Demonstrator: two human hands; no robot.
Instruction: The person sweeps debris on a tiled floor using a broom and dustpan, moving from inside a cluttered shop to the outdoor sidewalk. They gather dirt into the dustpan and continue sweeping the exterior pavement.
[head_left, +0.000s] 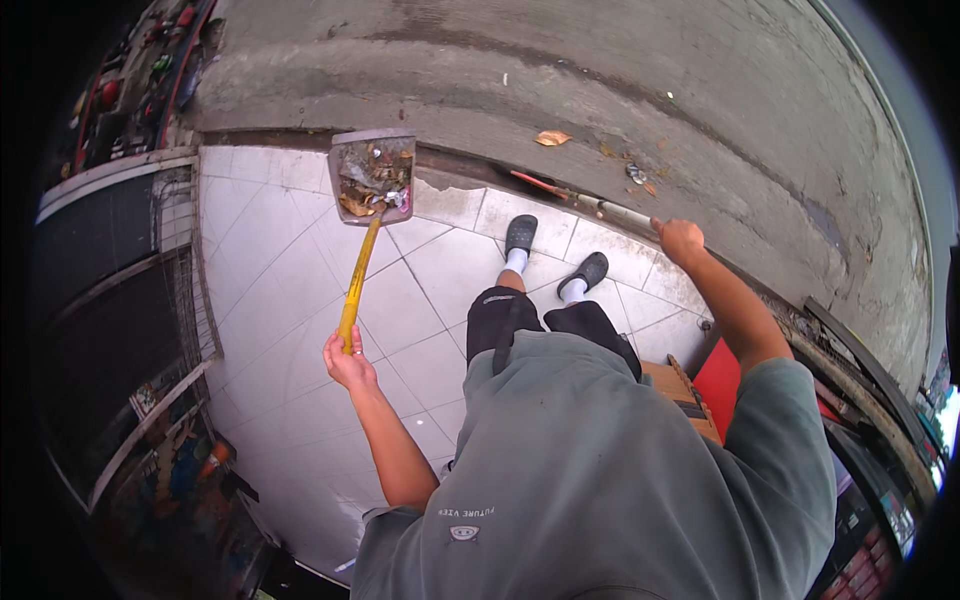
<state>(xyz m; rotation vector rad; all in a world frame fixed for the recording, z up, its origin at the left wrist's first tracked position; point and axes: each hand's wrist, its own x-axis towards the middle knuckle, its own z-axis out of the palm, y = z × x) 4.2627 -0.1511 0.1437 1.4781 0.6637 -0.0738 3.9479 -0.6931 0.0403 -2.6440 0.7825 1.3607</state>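
My left hand (349, 360) grips the yellow handle (361, 274) of a long-handled dustpan. The dustpan's pan (411, 176) rests at the edge of the white tiled floor, its rim reaching over the gutter. Dry leaves, crumpled plastic and dirt (371, 176) lie inside it. On the other side, my right hand (681, 240) is closed around the pale stick (619, 212) of a long tool, which looks like a broom. Its red-orange part (536, 182) dips into the dark gutter (480, 166); the bristles, if any, are hidden there.
Beyond the gutter runs rough concrete pavement (487, 82), with a dry leaf (553, 138) and a crumpled wrapper (636, 174) on it. Metal-framed dark panels (112, 300) stand at the left. A cardboard box (671, 382) and a red panel (716, 386) are beside my right side.
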